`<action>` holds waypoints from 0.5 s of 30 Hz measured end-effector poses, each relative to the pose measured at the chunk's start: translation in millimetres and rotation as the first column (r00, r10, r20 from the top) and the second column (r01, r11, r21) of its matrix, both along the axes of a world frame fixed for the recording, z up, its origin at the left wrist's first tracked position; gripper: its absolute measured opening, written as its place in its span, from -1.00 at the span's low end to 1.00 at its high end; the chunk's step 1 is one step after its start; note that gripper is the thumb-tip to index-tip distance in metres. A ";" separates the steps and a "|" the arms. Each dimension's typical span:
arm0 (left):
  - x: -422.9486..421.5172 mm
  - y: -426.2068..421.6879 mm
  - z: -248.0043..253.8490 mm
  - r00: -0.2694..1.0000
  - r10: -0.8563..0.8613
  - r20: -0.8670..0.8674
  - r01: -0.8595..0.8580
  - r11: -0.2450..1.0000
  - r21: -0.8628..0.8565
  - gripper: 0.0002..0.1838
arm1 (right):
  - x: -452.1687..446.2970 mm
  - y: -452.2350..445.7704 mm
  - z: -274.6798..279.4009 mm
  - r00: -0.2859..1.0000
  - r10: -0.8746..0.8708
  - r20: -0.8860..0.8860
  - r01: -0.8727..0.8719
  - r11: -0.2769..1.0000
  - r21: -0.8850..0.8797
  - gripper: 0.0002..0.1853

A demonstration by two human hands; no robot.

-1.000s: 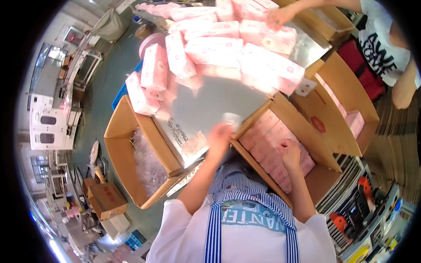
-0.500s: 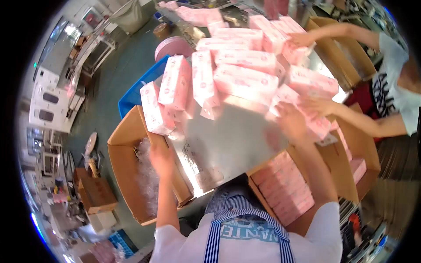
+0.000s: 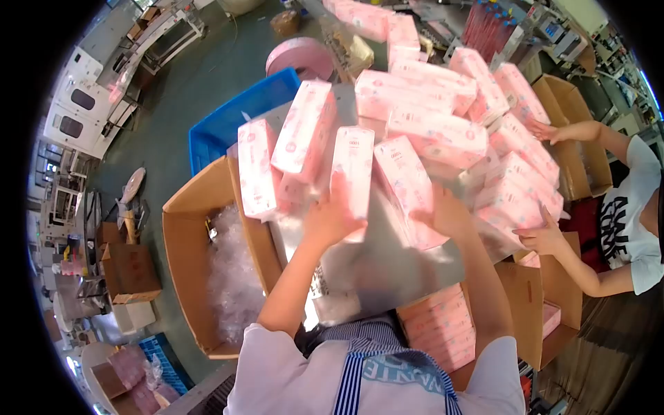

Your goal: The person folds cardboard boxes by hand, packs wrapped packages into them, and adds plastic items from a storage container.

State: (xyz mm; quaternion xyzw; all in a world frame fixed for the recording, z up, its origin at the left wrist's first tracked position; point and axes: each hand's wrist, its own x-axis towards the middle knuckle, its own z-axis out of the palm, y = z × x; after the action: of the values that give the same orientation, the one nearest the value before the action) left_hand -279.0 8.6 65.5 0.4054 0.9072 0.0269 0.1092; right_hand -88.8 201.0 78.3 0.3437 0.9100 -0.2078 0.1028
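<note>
My left hand grips the near end of a pink-and-white tissue pack on the metal table, its thumb stretched across the bottom. Beside it, my right hand holds a second tissue pack by its right side, thumb on top and the other fingers partly hidden. Both packs lie lengthwise, pointing away from me. To their left lean two more packs, a tall pack and an outer pack. Behind and to the right, several packs are heaped up.
At the left stands a cardboard box containing clear plastic film, with a blue bin behind it. An open carton by my right arm contains stacked packs. A co-worker's two hands touch packs at the table's right side.
My left hand has left the cardboard box edge and taken hold of a pack. My right hand has moved from the right-hand pile to another pack. The view has shifted.
</note>
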 end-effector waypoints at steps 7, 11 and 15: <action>10.4 -19.7 -18.9 0.144 0.007 0.990 -0.533 0.843 0.071 -0.15 | -8.2 -25.8 -50.3 0.612 -0.746 -0.261 0.034 0.355 -0.934 -0.31; 61.6 -31.5 -23.5 0.186 -0.303 0.935 -0.443 0.823 0.355 -0.21 | 83.3 -63.4 -38.0 0.509 -0.778 -0.369 0.077 0.468 -0.880 -0.31; 143.5 -25.0 -0.2 0.147 -0.533 0.833 -0.062 0.836 0.545 -0.17 | 214.9 -145.5 27.3 0.214 -0.943 -0.255 0.274 0.308 -0.911 -0.40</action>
State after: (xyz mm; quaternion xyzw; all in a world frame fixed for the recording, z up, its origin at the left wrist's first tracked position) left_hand -135.5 -16.4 65.2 0.4488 0.5113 0.4712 0.5614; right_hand 126.1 55.5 105.6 0.5107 0.4304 -0.6849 -0.2912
